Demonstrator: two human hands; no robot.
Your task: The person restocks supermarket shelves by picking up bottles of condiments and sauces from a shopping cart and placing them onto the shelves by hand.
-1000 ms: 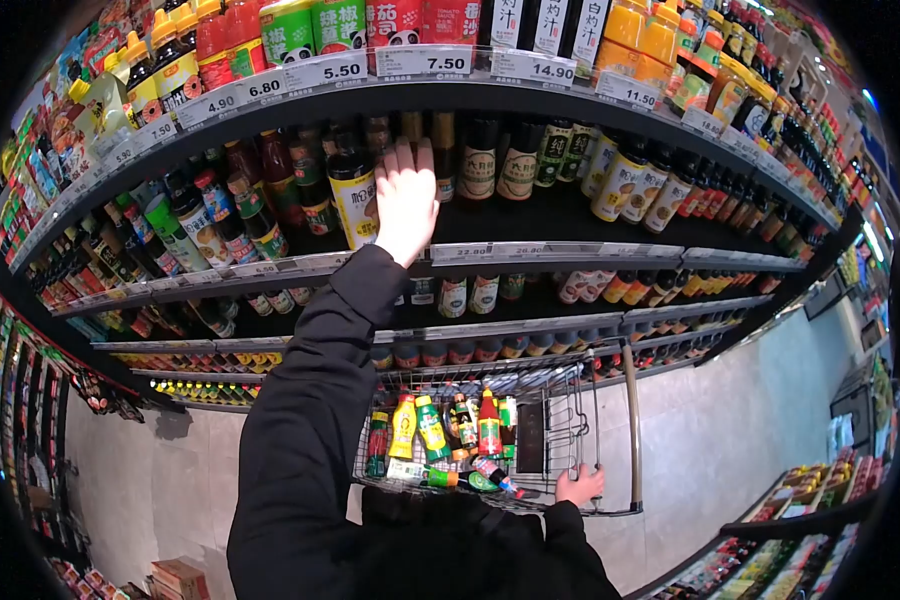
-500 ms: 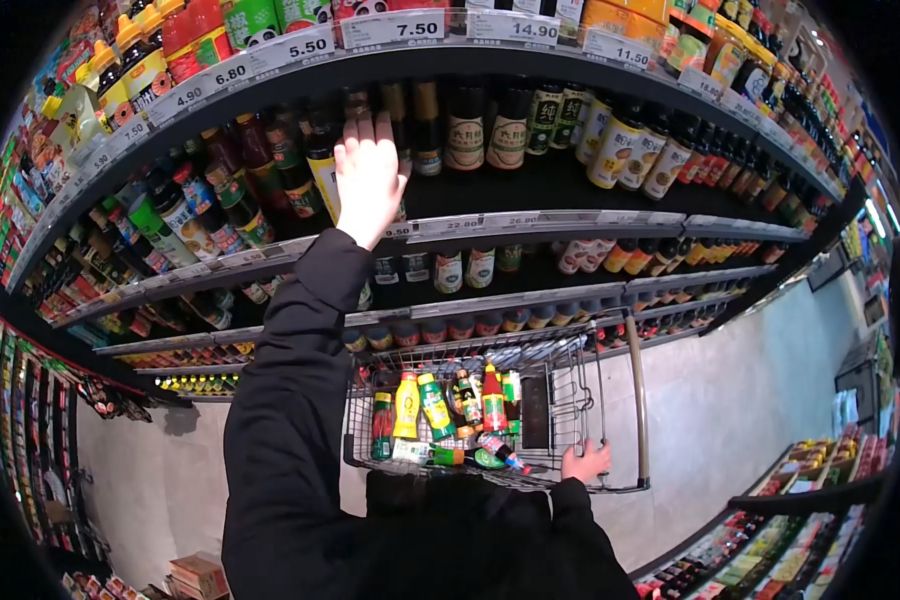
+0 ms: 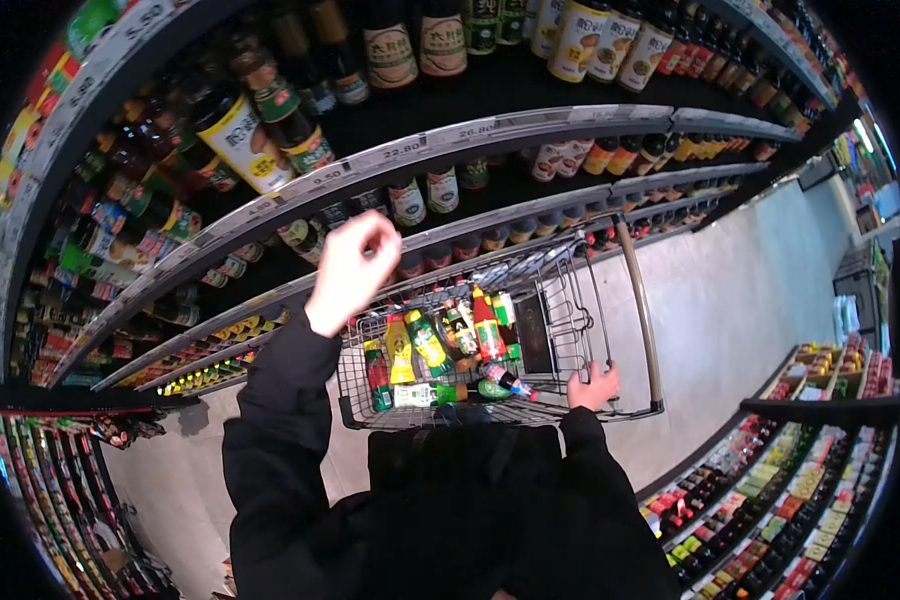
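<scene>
My left hand (image 3: 352, 268) hangs in front of the lower shelves, above the near left part of the shopping cart. Its fingers are curled in, a dark gap shows between them, and I see nothing held. My right hand (image 3: 593, 387) is on the wire side of the cart, close to its brown handle bar (image 3: 642, 320), fingers bent over the edge. Inside the wire basket lie a yellow bottle (image 3: 399, 352), a green bottle with a yellow label (image 3: 428, 344), a red sauce bottle (image 3: 488, 328) and several other bottles.
Shelves of sauce bottles curve across the front, with a price strip (image 3: 400, 150) along an edge. A bottle with a white and yellow label (image 3: 242, 140) leans there in the fisheye view. Grey floor (image 3: 760, 270) lies to the right, and another stocked shelf (image 3: 770, 480) stands lower right.
My left hand has come down and back from the bottles on the upper shelf, and its stretched fingers have curled. The view has tilted downward; my right hand stays on the cart.
</scene>
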